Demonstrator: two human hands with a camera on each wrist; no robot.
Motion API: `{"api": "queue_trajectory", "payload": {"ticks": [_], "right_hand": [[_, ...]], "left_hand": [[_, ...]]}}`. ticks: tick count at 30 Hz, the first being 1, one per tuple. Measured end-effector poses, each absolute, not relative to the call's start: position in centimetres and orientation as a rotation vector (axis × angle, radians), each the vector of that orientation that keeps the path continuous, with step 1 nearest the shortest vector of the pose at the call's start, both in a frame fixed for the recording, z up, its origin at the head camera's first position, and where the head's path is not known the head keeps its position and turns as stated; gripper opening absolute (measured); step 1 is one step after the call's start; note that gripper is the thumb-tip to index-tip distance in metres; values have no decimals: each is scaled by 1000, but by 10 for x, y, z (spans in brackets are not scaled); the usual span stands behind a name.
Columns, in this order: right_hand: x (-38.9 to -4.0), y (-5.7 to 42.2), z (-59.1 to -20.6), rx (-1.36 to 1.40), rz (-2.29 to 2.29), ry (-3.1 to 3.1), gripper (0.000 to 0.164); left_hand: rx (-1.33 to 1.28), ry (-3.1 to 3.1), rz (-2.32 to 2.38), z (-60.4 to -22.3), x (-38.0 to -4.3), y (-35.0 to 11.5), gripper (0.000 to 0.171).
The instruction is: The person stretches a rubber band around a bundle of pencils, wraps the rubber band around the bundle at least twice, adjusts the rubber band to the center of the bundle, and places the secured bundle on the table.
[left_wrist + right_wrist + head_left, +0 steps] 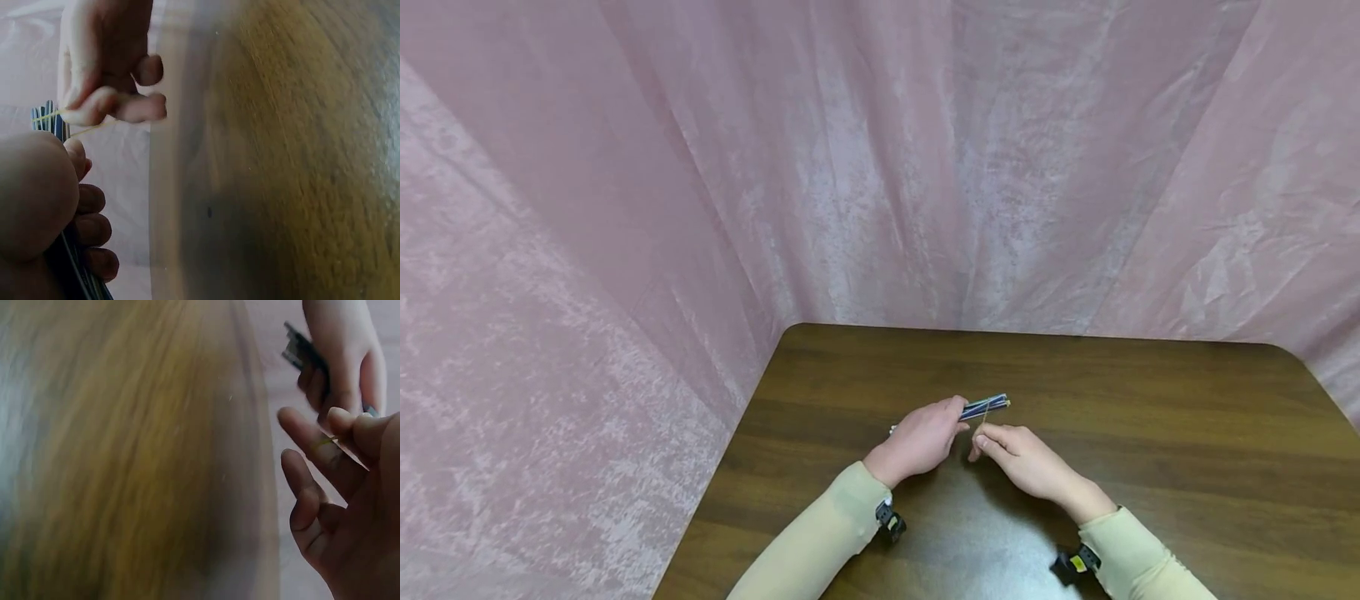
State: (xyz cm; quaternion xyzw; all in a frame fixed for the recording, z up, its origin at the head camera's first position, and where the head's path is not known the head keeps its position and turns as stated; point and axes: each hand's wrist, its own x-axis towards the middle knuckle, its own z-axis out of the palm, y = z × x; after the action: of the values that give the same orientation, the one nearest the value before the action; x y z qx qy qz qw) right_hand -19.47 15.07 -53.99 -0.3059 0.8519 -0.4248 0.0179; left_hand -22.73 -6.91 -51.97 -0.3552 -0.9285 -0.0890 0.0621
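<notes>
My left hand (pixel 925 432) grips a bundle of thin, pencil-like sticks (pixel 992 405) in dark blue, white and greenish tones. Its far end pokes out past the thumb side, while the hand covers most of its middle. Close by, on the right, my right hand (pixel 1028 463) pinches a thin yellow rubber band (pixel 94 129) between thumb and forefinger. In the left wrist view the band crosses the sticks near their protruding ends and stretches toward the right hand's fingertips. The right hand's other fingers are loosely bent, as the right wrist view shows.
Both hands are over a brown wood-grain table (pixel 1150 417) with rounded far corners. Pink velvety curtains (pixel 880 167) hang behind its far edge and along the left side. A small black camera sits on each wrist, at the pale sleeves (pixel 820 533).
</notes>
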Motion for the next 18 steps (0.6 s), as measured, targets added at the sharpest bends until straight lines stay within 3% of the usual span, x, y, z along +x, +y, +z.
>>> {"api": "queue_trajectory", "payload": {"ticks": [10, 18], "right_hand": [[-175, 128, -526, -1393, -870, 3028, 21], [-172, 124, -520, -1509, -1053, 2911, 25]], "left_hand": [[-871, -2854, -161, -528, -233, -73, 21], [-738, -2831, -120, -531, -238, -78, 21]]}}
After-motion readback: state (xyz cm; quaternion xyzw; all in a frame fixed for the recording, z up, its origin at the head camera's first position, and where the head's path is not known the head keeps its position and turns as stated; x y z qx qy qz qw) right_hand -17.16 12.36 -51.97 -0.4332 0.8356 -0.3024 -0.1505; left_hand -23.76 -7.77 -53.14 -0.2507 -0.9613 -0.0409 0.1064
